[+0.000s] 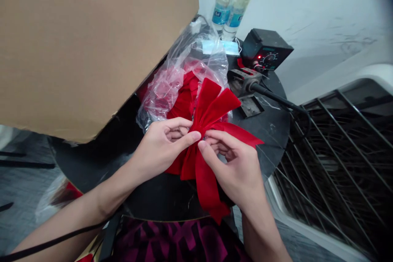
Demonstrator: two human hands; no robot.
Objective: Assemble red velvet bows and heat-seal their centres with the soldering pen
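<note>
I wear a magenta-and-black patterned garment (172,240) with angular shapes, my left forearm (66,223) and right forearm (260,229) are bare, and a thin black cord (52,242) crosses the left one.

We get bright, even indoor light, faint glare on the plastic bag (172,90), soft shadows under the right hand (233,168), and wide-angle bending toward dark, blurred corners.
</note>
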